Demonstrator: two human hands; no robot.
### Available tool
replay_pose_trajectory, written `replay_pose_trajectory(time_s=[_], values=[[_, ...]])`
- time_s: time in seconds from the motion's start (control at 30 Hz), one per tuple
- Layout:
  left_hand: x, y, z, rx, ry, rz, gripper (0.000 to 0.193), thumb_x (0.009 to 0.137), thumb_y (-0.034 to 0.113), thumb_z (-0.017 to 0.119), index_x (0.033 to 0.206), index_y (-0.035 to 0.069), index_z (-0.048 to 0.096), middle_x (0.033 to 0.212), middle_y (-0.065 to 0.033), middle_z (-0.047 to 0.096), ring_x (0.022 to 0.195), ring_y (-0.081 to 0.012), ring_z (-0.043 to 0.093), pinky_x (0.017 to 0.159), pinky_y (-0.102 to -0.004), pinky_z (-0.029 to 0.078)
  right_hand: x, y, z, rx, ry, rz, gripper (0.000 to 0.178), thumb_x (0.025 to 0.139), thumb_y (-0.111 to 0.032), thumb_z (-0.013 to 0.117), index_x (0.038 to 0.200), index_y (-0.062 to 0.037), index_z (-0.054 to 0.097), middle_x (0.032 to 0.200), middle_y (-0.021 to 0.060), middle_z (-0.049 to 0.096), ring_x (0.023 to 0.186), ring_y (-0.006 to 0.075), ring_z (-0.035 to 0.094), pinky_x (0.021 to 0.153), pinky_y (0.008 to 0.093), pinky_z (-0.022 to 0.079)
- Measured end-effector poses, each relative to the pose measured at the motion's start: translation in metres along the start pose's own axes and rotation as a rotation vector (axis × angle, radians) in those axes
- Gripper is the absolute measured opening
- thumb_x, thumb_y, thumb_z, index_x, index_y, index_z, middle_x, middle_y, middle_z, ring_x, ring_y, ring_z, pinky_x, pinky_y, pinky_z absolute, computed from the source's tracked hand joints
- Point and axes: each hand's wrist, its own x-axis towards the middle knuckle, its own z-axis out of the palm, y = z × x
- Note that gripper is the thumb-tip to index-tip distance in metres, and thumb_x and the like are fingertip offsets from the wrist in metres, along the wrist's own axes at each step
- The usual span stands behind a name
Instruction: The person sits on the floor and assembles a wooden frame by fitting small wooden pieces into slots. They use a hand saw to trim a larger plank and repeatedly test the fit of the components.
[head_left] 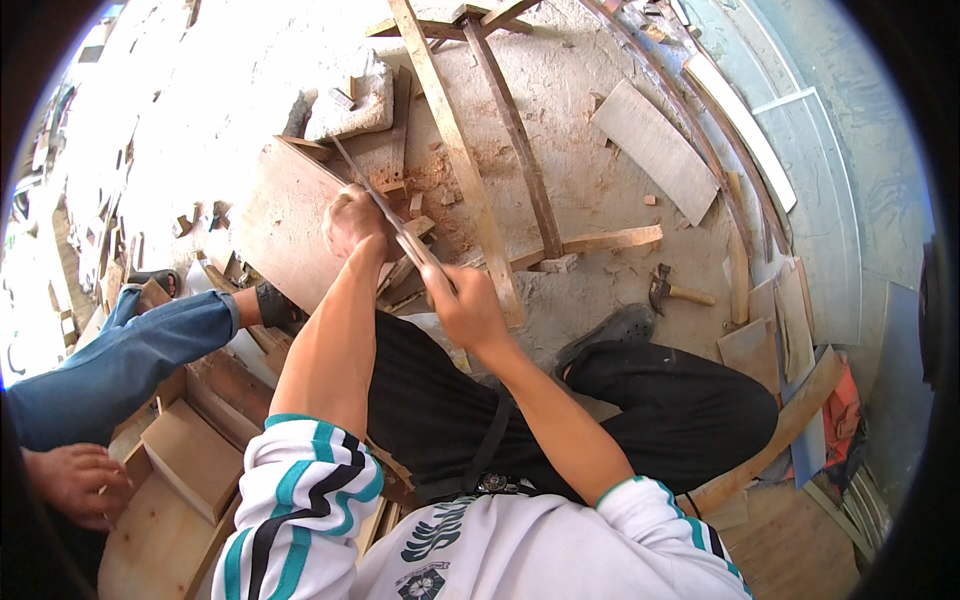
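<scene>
My right hand (468, 308) is closed around the near end of a handsaw (411, 243). Its long, narrow blade runs away from me to the upper left, along the edge of a pale wooden board (285, 215). Fingers curled, my left hand (354, 222) grips that board close beside the blade. The board is tilted, with its far corner near a small wood block. Where the saw's teeth meet the wood is too fine to make out.
Long timber strips (455, 140) and a crosspiece lie ahead. A claw hammer (690, 295) rests at the right, below a loose rectangular panel (655, 150). A rough pale block (360, 105) stands beyond the board. Another person's hand (78, 485) and jeans-clad leg (150, 345) are at the left.
</scene>
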Motion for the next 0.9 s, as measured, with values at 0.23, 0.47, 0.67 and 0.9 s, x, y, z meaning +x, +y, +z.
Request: replay_pose_trajectory(time_s=[0.23, 0.47, 0.67, 0.9], values=[[0.012, -0.006, 0.007, 0.048, 0.003, 0.053, 0.044, 0.095, 0.045, 0.049, 0.089, 0.013, 0.078, 0.089, -0.0125, 0.075, 0.087, -0.0319, 0.072, 0.084, -0.0439, 0.053, -0.001, 0.000, 0.005, -0.085, -0.012, -0.021, 0.045, 0.098, -0.034, 0.053, 0.077, 0.0042, 0.065, 0.068, 0.0309, 0.060, 0.069, 0.0483, 0.063, 0.062, 0.0498, 0.047], [0.014, -0.009, 0.009, 0.045, 0.005, 0.086, 0.045, 0.094, 0.045, 0.048, 0.089, 0.014, 0.079, 0.087, -0.0126, 0.075, 0.085, -0.0334, 0.071, 0.082, -0.0444, 0.053, 0.000, 0.005, 0.007, -0.083, 0.008, -0.062, 0.048, 0.101, -0.032, 0.054, 0.072, 0.0045, 0.062, 0.057, 0.0161, 0.057, 0.054, 0.0260, 0.058, 0.056, 0.0409, 0.044], [0.011, -0.005, 0.007, 0.080, 0.056, 0.049, 0.045, 0.093, 0.046, 0.048, 0.092, 0.014, 0.080, 0.093, -0.0141, 0.075, 0.091, -0.0364, 0.071, 0.086, -0.0467, 0.053, -0.010, 0.005, 0.005, -0.115, 0.003, -0.049, 0.048, 0.100, -0.034, 0.055, 0.072, 0.0045, 0.061, 0.057, 0.0152, 0.056, 0.052, 0.0241, 0.053, 0.055, 0.0404, 0.043], [0.001, 0.001, 0.002, 0.128, 0.105, 0.118, 0.043, 0.092, 0.045, 0.050, 0.092, 0.014, 0.080, 0.095, -0.0142, 0.075, 0.092, -0.0373, 0.072, 0.085, -0.0470, 0.054, -0.052, -0.020, -0.034, -0.111, -0.054, 0.062, 0.050, 0.100, -0.037, 0.054, 0.073, 0.0040, 0.060, 0.059, 0.0166, 0.053, 0.056, 0.0264, 0.054, 0.057, 0.0400, 0.043]])
